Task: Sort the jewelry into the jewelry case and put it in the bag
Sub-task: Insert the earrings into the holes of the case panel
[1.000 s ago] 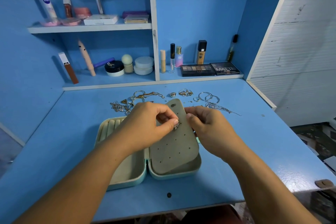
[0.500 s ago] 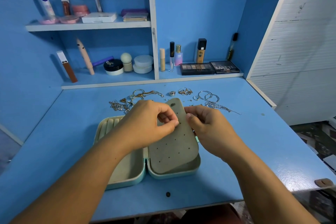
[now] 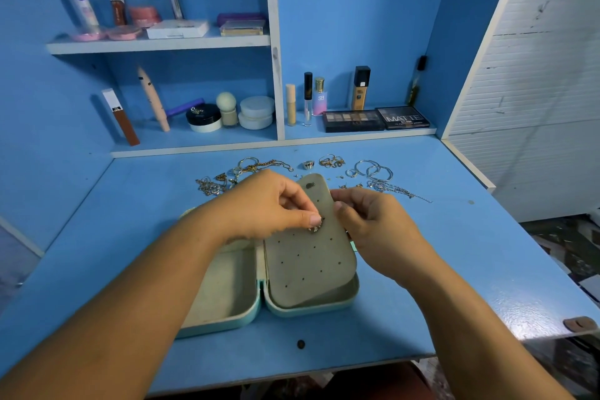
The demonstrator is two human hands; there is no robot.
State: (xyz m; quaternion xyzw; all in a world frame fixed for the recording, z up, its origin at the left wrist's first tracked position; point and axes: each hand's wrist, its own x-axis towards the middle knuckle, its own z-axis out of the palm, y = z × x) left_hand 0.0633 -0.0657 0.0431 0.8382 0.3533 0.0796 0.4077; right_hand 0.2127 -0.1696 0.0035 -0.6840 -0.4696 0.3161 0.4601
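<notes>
Reappeared under your left thumb: small silver earring (image 3: 315,227), pinched by left hand (image 3: 269,204) against perforated beige earring panel (image 3: 308,266) of mint-green plastic jewelry case (image 3: 224,328); your right hand (image 3: 373,230) grips panel's edge, tilting it up, probably so post seats. Loose metal jewelry (image 3: 373,172) lies beyond knuckles.

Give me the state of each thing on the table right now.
Case: open, lying flat.
Panel: tilted up from the right half, most holes empty.
Earring: pinched by left hand against the panel.
Right hand: grips the panel's right edge.
Jewelry: loose behind the case, unsorted.
</notes>
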